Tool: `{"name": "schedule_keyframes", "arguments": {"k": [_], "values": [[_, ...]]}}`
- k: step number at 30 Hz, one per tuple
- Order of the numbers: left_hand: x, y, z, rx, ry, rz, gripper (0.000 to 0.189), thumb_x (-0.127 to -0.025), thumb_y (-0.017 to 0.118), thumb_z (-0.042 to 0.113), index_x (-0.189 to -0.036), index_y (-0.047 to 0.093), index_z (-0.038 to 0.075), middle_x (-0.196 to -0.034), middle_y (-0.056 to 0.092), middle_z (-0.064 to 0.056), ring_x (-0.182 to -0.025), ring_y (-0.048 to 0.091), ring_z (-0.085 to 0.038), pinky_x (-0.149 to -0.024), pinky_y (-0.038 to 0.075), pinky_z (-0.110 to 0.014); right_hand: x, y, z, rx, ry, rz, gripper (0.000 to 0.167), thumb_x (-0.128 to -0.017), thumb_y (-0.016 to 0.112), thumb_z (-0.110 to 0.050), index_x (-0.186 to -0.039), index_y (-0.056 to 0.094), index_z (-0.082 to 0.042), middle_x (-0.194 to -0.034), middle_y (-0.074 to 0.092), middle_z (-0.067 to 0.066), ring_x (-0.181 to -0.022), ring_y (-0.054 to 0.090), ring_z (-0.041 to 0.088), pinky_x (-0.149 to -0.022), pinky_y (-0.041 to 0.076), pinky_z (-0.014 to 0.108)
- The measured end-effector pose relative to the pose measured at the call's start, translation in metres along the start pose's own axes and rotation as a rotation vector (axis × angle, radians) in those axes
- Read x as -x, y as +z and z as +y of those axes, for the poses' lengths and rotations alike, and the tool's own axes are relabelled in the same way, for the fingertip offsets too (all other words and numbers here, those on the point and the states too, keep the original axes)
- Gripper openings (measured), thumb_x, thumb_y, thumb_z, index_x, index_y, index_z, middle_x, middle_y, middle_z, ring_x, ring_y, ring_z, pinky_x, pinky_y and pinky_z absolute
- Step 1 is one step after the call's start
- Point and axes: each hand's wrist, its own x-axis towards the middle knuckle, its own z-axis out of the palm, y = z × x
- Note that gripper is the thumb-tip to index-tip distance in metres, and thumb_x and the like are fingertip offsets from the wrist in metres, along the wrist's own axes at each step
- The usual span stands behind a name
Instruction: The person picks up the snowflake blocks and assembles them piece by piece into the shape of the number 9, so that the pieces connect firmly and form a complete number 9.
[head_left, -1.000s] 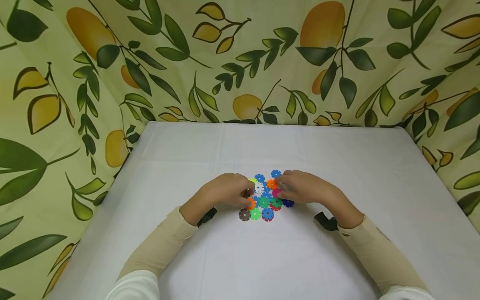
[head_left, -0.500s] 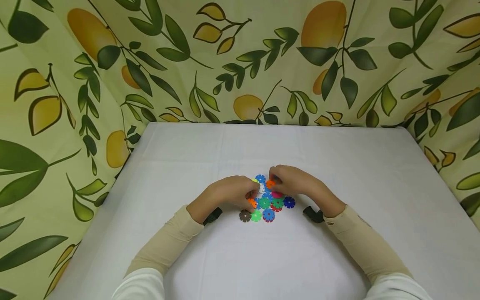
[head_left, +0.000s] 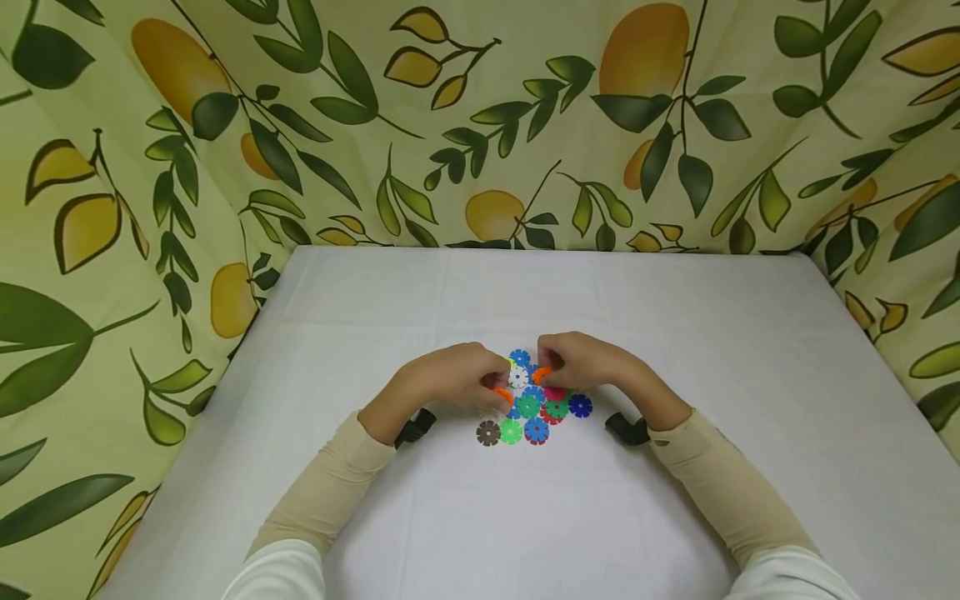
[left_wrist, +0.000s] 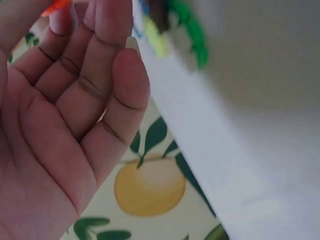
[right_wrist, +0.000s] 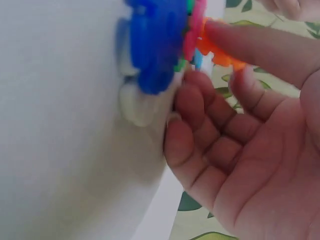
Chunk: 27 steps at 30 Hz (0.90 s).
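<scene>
A cluster of notched plastic interlocking discs lies mid-table, among them a white disc, a green disc and a dark blue disc. My left hand pinches an orange disc at the cluster's left side; its orange edge shows at the top of the left wrist view. Opposite, my right hand pinches another orange disc. In the right wrist view that orange disc sits between thumb and index finger, beside a pink disc. The hands partly cover the cluster's sides.
A brown disc, a light green disc and a blue disc lie along the cluster's near edge. White cloth covers the table. A fruit-patterned curtain stands behind and at both sides.
My right hand has moved left from the cluster's right side and now pinches an orange disc. My left hand has shifted slightly, and the orange disc in its fingers has been tilted and drawn up.
</scene>
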Motion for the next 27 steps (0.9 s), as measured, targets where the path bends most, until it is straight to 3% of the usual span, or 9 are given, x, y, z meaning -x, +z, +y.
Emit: {"name": "schedule_keyframes", "arguments": {"k": [4, 8, 13, 16, 20, 27], "values": [[0.007, -0.012, -0.006, 0.018, 0.014, 0.09, 0.023, -0.09, 0.077, 0.03, -0.078, 0.062, 0.017, -0.065, 0.053, 0.008, -0.061, 0.049, -0.008, -0.057, 0.039, -0.023, 0.002, -0.004, 0.002, -0.043, -0.051, -0.003, 0.015, -0.09, 0.075, -0.014, -0.086, 0.06, -0.013, -0.073, 0.054, -0.001, -0.069, 0.052, 0.017, -0.06, 0.044, 0.03], [0.014, -0.022, -0.01, 0.05, 0.019, 0.206, 0.015, -0.089, 0.079, 0.024, -0.083, 0.068, 0.017, -0.068, 0.058, 0.008, -0.063, 0.052, -0.009, -0.059, 0.044, -0.024, 0.005, -0.008, 0.002, -0.11, -0.101, 0.063, 0.006, -0.092, 0.07, -0.008, -0.092, 0.066, -0.012, -0.077, 0.059, -0.002, -0.07, 0.053, 0.017, -0.064, 0.046, 0.031], [0.018, -0.027, -0.009, 0.066, 0.077, 0.313, 0.007, -0.091, 0.077, 0.018, -0.091, 0.074, 0.013, -0.078, 0.066, 0.004, -0.066, 0.054, -0.01, -0.06, 0.047, -0.025, 0.008, -0.012, -0.002, -0.253, -0.174, 0.15, 0.019, -0.093, 0.067, 0.0, -0.111, 0.065, -0.003, -0.078, 0.063, 0.002, -0.066, 0.053, 0.02, -0.065, 0.048, 0.028], [0.017, -0.028, -0.008, 0.044, 0.111, 0.352, 0.007, -0.094, 0.073, 0.015, -0.098, 0.075, 0.009, -0.086, 0.071, -0.001, -0.069, 0.056, -0.01, -0.062, 0.048, -0.025, 0.01, -0.014, -0.007, -0.356, -0.208, 0.19, 0.027, -0.092, 0.068, 0.002, -0.118, 0.062, 0.001, -0.078, 0.064, 0.012, -0.063, 0.055, 0.024, -0.062, 0.051, 0.028], [0.017, -0.027, -0.004, 0.024, 0.119, 0.386, 0.014, -0.096, 0.07, 0.014, -0.106, 0.075, 0.005, -0.089, 0.072, -0.001, -0.07, 0.057, -0.009, -0.064, 0.05, -0.024, 0.015, -0.015, -0.016, -0.488, -0.208, 0.233, 0.026, -0.094, 0.066, 0.001, -0.119, 0.062, 0.0, -0.082, 0.064, 0.025, -0.063, 0.059, 0.028, -0.064, 0.055, 0.031], [0.02, -0.024, 0.007, 0.01, 0.15, 0.476, 0.013, -0.093, 0.075, 0.019, -0.099, 0.073, 0.008, -0.075, 0.066, 0.007, -0.063, 0.056, -0.007, -0.059, 0.05, -0.022, 0.025, -0.018, -0.031, -0.66, -0.198, 0.242, 0.028, -0.098, 0.063, -0.003, -0.124, 0.056, 0.002, -0.081, 0.065, 0.018, -0.066, 0.059, 0.028, -0.066, 0.057, 0.034]]}}
